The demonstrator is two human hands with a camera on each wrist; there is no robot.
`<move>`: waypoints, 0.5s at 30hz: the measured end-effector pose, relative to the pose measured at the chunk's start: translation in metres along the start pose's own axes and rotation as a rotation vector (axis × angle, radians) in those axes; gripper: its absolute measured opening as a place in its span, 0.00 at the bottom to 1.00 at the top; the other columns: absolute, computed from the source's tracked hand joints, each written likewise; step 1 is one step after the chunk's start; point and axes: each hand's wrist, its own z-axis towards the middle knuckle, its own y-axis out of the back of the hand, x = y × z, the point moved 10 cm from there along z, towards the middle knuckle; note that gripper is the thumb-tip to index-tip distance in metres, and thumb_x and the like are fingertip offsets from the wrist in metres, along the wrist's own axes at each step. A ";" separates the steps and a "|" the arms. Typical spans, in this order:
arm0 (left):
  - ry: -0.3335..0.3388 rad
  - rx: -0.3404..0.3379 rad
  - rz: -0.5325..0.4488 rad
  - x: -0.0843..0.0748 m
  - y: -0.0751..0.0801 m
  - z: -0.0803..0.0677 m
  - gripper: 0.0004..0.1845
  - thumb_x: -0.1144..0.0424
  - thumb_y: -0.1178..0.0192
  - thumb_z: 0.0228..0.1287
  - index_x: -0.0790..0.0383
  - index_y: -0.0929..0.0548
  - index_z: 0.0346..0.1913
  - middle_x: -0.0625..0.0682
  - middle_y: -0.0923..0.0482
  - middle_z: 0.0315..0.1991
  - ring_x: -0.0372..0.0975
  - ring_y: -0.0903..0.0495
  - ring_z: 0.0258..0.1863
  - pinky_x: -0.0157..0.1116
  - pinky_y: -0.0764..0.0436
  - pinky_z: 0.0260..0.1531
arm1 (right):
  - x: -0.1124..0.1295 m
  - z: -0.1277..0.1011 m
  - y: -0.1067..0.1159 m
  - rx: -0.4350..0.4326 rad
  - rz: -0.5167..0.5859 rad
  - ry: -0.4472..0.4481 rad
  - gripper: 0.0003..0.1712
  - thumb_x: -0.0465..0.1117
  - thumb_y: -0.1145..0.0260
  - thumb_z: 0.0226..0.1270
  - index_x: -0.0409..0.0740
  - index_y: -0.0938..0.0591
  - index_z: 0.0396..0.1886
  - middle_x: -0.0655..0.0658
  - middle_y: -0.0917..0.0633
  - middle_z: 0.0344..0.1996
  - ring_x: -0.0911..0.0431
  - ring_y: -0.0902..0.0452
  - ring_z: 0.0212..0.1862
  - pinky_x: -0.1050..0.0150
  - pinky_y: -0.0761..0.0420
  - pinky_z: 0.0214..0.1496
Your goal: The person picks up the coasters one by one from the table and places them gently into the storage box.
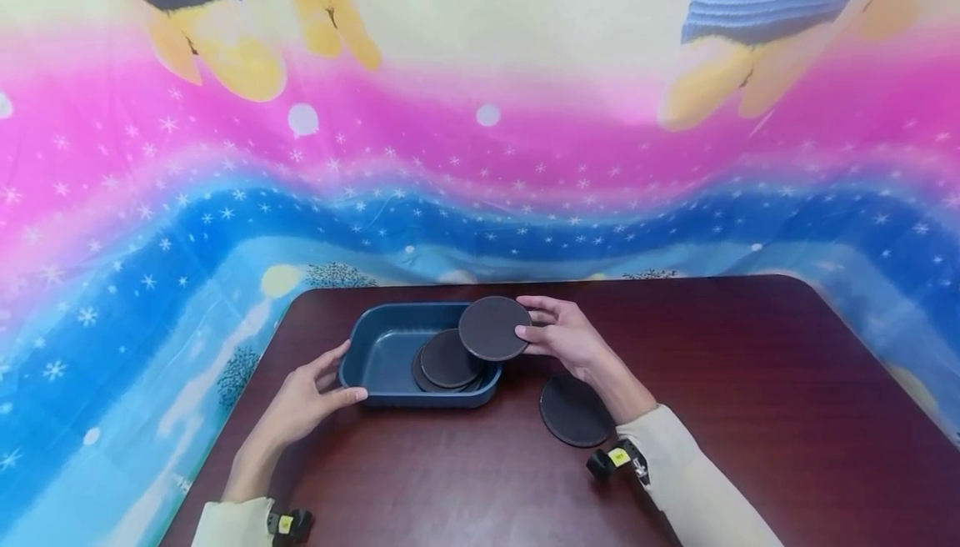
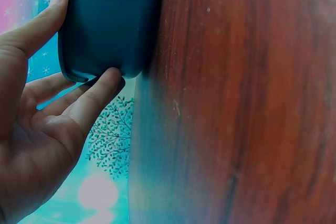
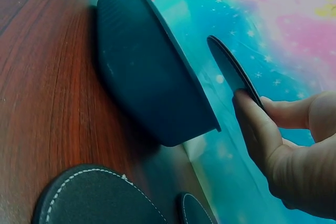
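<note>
So we've got a dark round coaster (image 1: 491,328) pinched in the right hand (image 1: 566,338), thumb on one face and fingers on the other. It's up in the air just left of that hand, overlapping the tray's far corner in the head view, and the right wrist view shows us it's clear of the rim.

The blue-green tray (image 1: 384,355) sits between the two hands. The left hand (image 1: 303,401) has hold of the end nearest it, thumb on the near side and fingers round the far side. So the hands are well apart, one clamped on each thing. In the tray, over toward the right hand, we can see more dark coasters (image 1: 450,359) overlapping; can't tell exactly how many.

Under the right wrist there's a loose coaster (image 1: 572,414) flat on the table, and the right wrist view gives us pale stitching round its edge. We also spot a sliver of another coaster (image 3: 194,212) at the bottom of that view, mostly cut off.

Further out, both arms have cream sleeves (image 1: 697,480) and a small black gadget (image 1: 617,459) with a yellow label at each wrist. Everything's on a reddish-brown wooden table (image 1: 450,472), and beyond the hands we're looking at a pink and blue snowflake curtain (image 1: 450,163) with cartoon figures along the top.
</note>
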 end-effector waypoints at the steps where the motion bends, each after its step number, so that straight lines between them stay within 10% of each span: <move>1: 0.001 0.000 -0.001 0.001 0.000 0.000 0.50 0.52 0.25 0.69 0.59 0.41 0.86 0.68 0.29 0.78 0.60 0.24 0.74 0.49 0.12 0.59 | 0.000 0.000 -0.001 -0.001 0.003 -0.001 0.36 0.29 0.34 0.78 0.39 0.32 0.82 0.30 0.19 0.66 0.58 0.08 0.44 0.60 0.08 0.53; 15: -0.018 -0.010 0.017 0.000 0.000 0.000 0.52 0.48 0.24 0.67 0.59 0.40 0.86 0.69 0.24 0.74 0.61 0.23 0.72 0.50 0.12 0.59 | -0.005 0.007 -0.010 -0.005 0.009 -0.021 0.36 0.28 0.34 0.77 0.38 0.32 0.82 0.29 0.19 0.66 0.56 0.08 0.44 0.58 0.08 0.53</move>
